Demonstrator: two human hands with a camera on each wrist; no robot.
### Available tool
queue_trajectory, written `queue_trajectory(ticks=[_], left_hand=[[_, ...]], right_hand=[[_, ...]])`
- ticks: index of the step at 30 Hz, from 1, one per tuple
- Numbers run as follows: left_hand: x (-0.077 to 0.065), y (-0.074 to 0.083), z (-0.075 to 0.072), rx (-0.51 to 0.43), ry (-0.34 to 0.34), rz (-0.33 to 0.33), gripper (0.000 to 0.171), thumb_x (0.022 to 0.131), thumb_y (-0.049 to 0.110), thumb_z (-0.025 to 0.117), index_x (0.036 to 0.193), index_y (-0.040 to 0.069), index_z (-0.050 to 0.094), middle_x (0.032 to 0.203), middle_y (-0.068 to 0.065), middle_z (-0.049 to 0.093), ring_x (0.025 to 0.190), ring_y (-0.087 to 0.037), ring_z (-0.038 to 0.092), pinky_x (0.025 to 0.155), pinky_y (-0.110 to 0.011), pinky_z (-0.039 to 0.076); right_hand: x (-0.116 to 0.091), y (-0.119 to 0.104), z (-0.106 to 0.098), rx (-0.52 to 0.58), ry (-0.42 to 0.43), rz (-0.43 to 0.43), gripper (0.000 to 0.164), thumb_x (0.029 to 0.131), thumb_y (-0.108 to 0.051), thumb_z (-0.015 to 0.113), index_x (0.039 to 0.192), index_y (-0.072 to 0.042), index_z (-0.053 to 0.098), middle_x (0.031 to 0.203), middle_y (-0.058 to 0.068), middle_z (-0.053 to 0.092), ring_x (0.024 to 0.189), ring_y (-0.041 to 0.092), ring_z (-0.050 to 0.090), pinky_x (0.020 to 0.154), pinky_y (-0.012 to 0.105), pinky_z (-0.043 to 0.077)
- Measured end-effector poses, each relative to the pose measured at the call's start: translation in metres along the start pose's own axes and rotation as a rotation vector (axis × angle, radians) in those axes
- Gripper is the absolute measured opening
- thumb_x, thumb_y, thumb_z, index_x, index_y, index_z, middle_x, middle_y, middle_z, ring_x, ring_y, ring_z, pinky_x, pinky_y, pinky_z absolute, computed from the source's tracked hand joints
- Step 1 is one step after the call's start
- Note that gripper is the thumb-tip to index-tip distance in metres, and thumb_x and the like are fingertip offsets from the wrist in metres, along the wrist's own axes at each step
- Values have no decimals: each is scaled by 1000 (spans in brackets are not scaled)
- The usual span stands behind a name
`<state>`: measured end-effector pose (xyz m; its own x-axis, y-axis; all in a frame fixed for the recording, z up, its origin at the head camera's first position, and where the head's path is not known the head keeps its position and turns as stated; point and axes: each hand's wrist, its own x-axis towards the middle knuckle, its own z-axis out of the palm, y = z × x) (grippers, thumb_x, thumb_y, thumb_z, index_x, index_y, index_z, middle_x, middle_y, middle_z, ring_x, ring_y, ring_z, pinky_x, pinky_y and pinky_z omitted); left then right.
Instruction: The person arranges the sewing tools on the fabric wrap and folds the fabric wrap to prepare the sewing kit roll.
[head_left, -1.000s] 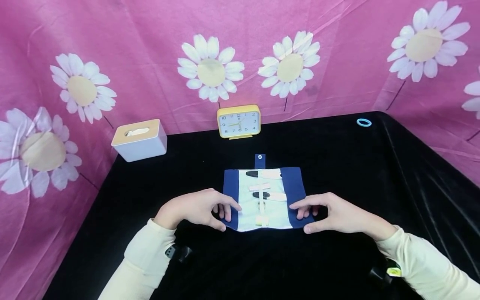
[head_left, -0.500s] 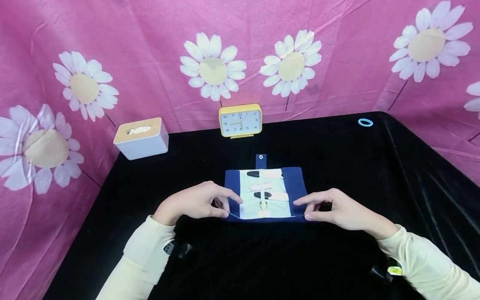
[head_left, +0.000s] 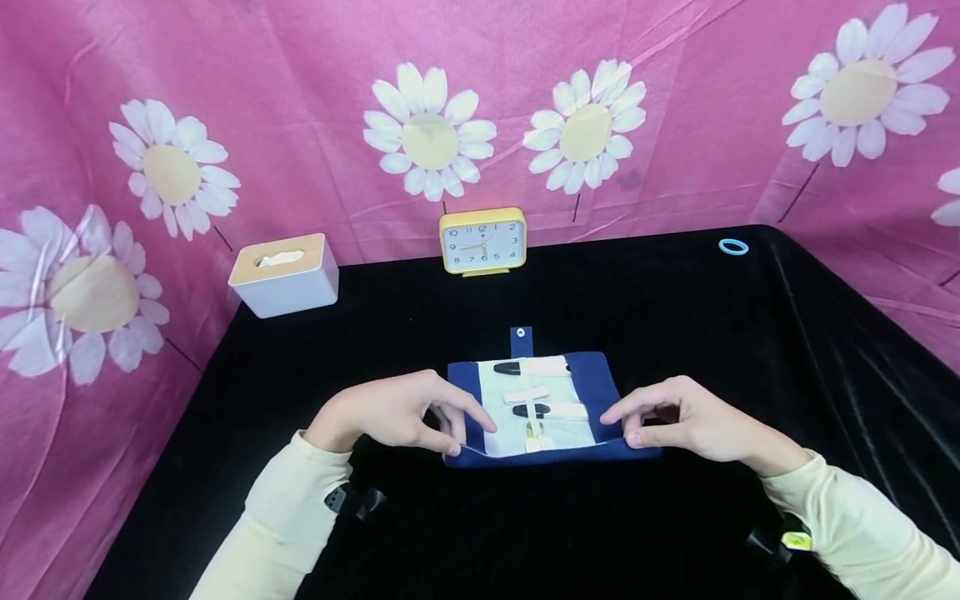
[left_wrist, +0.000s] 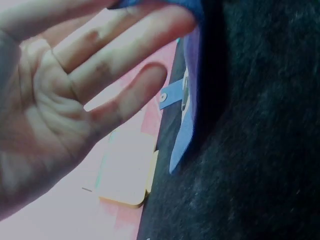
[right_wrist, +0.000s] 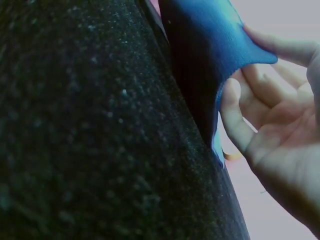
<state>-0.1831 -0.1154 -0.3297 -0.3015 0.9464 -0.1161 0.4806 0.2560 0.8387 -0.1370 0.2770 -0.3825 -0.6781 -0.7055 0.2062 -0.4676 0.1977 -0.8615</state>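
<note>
A navy fabric roll-up pouch (head_left: 600, 375) lies unfolded on the black cloth, with its pale lining up. Under its white elastic strap sit two slim pale tools with black ends (head_left: 551, 411), a small pale pink piece (head_left: 527, 395) and a yellowish item near the front. At the pouch's near left corner, my left hand (head_left: 405, 408) pinches the edge between thumb and fingers. My right hand (head_left: 678, 421) pinches the near right corner. The near edge is raised and curls up, its navy outside showing in the right wrist view as a bent flap (right_wrist: 210, 45).
Beyond the pouch, its snap tab (head_left: 521, 342) points to the back. A yellow clock (head_left: 483, 242) stands at the rear edge, a tissue box (head_left: 288, 279) at the back left, and a light blue ring (head_left: 733, 247) at the back right. A pink flowered curtain surrounds the table.
The pouch's near edge, flat at first, has been lifted and turned up by both hands. The whole pouch has shifted slightly toward me over the last half second.
</note>
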Motion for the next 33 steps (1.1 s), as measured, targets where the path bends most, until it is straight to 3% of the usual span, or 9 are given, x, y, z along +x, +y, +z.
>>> queue_trajectory(ticks=[6,11,15,21,33], left_hand=[[1,-5,1,-43,-21,-22,36,95,2,65,131,0,61,87,-8,74,81,-6,66,89,-31,58],[3,-11,1,-81,-9,-56,37,95,1,63,132,0,60,86,-9,73,79,-23,69,89,-32,58],[3,-17,1,-124,5,-90,37,96,0,61,133,1,60,86,-10,73,76,-30,71,83,-34,59],[3,-27,2,-151,36,-124,37,97,-1,59,134,3,60,83,-8,71,71,-29,72,80,-34,58],[8,-38,3,-139,73,-228,36,97,-1,59,131,10,62,77,-6,71,60,-22,68,80,-28,54]], right_hand=[[1,2,0,-27,0,29,29,91,6,65,118,-4,71,85,-2,66,75,7,62,66,27,53],[1,4,1,-112,61,133,25,94,-4,68,118,-11,72,96,-1,70,75,6,62,65,26,53],[2,8,2,-174,107,187,22,95,-10,68,116,-14,73,89,-6,68,70,8,59,62,26,50],[4,14,3,-205,153,198,20,94,-10,70,113,-14,74,76,-11,60,63,9,54,58,27,46],[8,20,10,-233,278,205,19,89,-9,75,108,-14,75,76,-8,68,66,5,57,58,24,46]])
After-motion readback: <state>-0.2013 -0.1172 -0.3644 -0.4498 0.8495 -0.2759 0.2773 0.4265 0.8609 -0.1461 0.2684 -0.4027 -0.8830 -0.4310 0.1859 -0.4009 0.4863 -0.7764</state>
